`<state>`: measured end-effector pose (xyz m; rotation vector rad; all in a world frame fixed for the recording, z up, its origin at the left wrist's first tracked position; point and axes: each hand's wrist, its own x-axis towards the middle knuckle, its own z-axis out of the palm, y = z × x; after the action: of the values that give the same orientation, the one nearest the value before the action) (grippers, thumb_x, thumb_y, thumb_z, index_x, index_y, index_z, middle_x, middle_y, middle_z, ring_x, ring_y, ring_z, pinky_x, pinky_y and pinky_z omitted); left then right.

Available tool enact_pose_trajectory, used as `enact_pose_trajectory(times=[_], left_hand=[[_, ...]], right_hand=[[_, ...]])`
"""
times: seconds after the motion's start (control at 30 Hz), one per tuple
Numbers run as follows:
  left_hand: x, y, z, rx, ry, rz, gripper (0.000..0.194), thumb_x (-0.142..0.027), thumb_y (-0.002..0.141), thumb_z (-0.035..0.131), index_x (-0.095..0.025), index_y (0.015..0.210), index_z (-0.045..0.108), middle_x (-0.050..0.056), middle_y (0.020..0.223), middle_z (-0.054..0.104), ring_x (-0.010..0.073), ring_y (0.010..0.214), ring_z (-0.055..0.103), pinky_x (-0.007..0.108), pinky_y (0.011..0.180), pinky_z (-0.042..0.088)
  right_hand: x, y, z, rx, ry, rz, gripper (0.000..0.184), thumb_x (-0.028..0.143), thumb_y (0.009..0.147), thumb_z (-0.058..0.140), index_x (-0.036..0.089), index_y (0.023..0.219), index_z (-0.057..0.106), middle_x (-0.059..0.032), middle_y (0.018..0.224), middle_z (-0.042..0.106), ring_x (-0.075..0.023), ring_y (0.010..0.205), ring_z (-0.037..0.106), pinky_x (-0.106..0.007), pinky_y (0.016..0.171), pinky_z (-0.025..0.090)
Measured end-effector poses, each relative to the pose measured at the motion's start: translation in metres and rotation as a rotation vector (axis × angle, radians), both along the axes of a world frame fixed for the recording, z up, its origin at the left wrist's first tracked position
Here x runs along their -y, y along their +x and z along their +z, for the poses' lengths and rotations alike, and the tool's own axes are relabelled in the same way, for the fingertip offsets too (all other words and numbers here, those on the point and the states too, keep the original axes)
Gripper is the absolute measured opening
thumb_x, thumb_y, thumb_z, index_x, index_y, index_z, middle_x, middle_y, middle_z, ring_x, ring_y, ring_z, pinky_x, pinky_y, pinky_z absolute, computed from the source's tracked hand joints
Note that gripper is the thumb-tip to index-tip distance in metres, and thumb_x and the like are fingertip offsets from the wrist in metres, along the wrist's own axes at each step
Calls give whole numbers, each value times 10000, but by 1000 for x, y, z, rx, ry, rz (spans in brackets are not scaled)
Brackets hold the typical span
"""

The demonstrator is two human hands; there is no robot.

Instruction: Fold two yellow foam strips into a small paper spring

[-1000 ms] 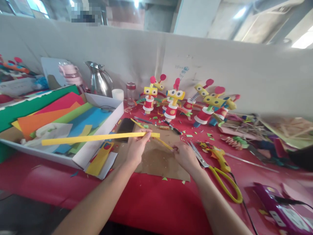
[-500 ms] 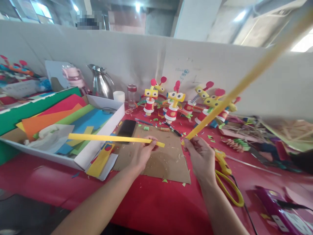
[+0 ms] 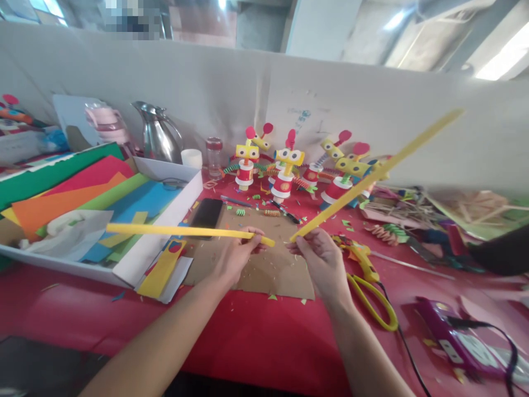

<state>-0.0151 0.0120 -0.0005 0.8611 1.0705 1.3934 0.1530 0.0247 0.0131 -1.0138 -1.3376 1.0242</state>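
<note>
A white box (image 3: 142, 256) is sitting left of the cardboard (image 3: 285, 281); above the cardboard, the left hand (image 3: 238, 255) is pinching one yellow strip (image 3: 177, 230) in its fingers, stretching leftward; near the cardboard's right edge, the right hand (image 3: 324, 256) is pinching another yellow strip (image 3: 372, 179), slanting up rightward; right of the cardboard, a glue gun (image 3: 366, 263) is lying

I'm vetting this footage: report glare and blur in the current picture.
Head view: glare from the white light, upper right; head view: highlights on the silver metal jug; head view: the long yellow strip in the right hand looks soft at its far end.
</note>
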Motion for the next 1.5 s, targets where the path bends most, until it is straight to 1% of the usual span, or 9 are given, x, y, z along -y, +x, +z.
enact_pose_trajectory(times=[0.13, 0.33, 0.43, 0.63, 0.9, 1.13, 1.23, 1.33, 1.5], left_hand=[[1, -1, 3, -29, -25, -9, 162, -263, 697, 707, -175, 807, 626, 19, 754, 654, 123, 691, 624, 282, 732, 479], [1, 0, 6, 8, -33, -42, 174, -258, 681, 720, -167, 783, 613, 7, 750, 645, 118, 717, 628, 284, 773, 491], [2, 2, 7, 40, -29, -62, 186, -244, 670, 729, -165, 794, 613, 7, 751, 649, 125, 736, 636, 289, 785, 501], [3, 4, 8, 7, -18, -74, 156, -237, 674, 726, -183, 787, 632, 10, 747, 657, 125, 698, 630, 283, 752, 510], [3, 4, 6, -21, 11, -97, 132, -244, 681, 712, -202, 785, 641, 15, 756, 668, 137, 696, 635, 286, 738, 510], [6, 4, 10, -23, 7, -129, 193, -269, 679, 720, -188, 830, 633, 18, 799, 676, 146, 757, 650, 288, 785, 501], [8, 6, 12, -38, 2, -126, 258, -240, 643, 745, -199, 868, 624, 2, 810, 671, 149, 786, 648, 288, 796, 493], [7, 7, 10, -49, -8, -127, 289, -217, 615, 760, -197, 866, 619, -9, 791, 666, 139, 777, 639, 275, 785, 483], [5, 7, 3, -56, 4, -151, 256, -222, 630, 744, -197, 856, 627, -13, 764, 661, 132, 757, 625, 262, 756, 469]], right_hand=[[-1, -2, -3, 35, -32, 53, 189, 368, 786, 640, 190, 797, 575, -6, 672, 631, -140, 615, 611, -273, 598, 501], [3, -7, 1, 81, -78, 96, 177, 352, 772, 640, 177, 781, 617, 11, 642, 583, -112, 580, 533, -237, 566, 428], [4, -9, 0, 77, -102, 124, 189, 368, 757, 642, 180, 762, 626, 10, 649, 585, -116, 577, 528, -243, 565, 423], [1, -9, -4, 151, -91, 76, 169, 356, 744, 639, 191, 778, 627, 6, 640, 594, -129, 583, 545, -244, 547, 413], [2, -9, -2, 98, -90, 151, 169, 361, 762, 626, 193, 779, 632, 0, 709, 634, -117, 596, 562, -233, 553, 427], [0, -8, -3, 69, -92, 166, 157, 343, 748, 639, 187, 744, 626, 8, 691, 614, -113, 596, 554, -233, 566, 431], [-1, -8, -5, 81, -91, 165, 152, 342, 742, 639, 191, 737, 627, 15, 667, 605, -116, 593, 552, -238, 570, 433], [-2, -8, -6, 102, -83, 171, 153, 345, 739, 640, 192, 734, 628, 18, 659, 602, -118, 592, 548, -240, 571, 433], [-1, -9, -6, 122, -70, 185, 149, 342, 748, 637, 193, 740, 631, 17, 658, 605, -119, 591, 547, -242, 570, 433]])
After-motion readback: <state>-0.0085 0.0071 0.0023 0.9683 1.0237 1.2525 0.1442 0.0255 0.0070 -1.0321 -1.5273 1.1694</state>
